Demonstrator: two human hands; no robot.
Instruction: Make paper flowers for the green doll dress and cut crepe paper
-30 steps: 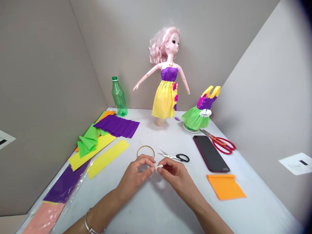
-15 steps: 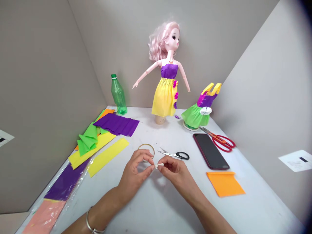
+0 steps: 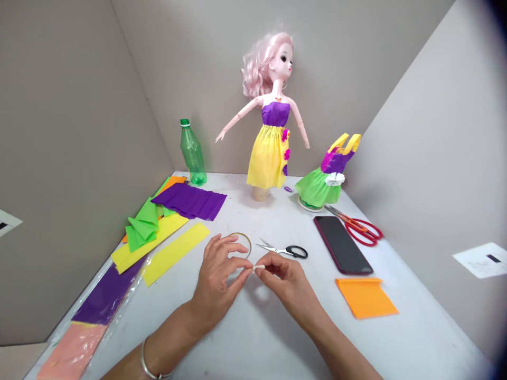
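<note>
My left hand (image 3: 219, 277) and my right hand (image 3: 283, 279) meet just above the white table (image 3: 253, 338). Both pinch a small white folded paper strip (image 3: 258, 268) between thumb and fingertips. My left hand's other fingers are spread loosely; my right hand's fingers are curled in. A tape ring (image 3: 242, 238) lies just behind my left hand, partly hidden by it. Small black-handled scissors (image 3: 283, 249) lie right behind my right hand.
A doll (image 3: 273, 121) in a purple and yellow dress stands at the back, with a green bottle (image 3: 192, 154) to its left and a small green paper dress (image 3: 322, 182) to its right. Crepe paper sheets (image 3: 166, 219) lie left; phone (image 3: 343, 245), red scissors (image 3: 362, 229) and orange paper (image 3: 366, 298) lie right.
Both hands have shifted slightly away from me with the white strip. My left hand's fingers have opened out more. The view has tilted a little downward.
</note>
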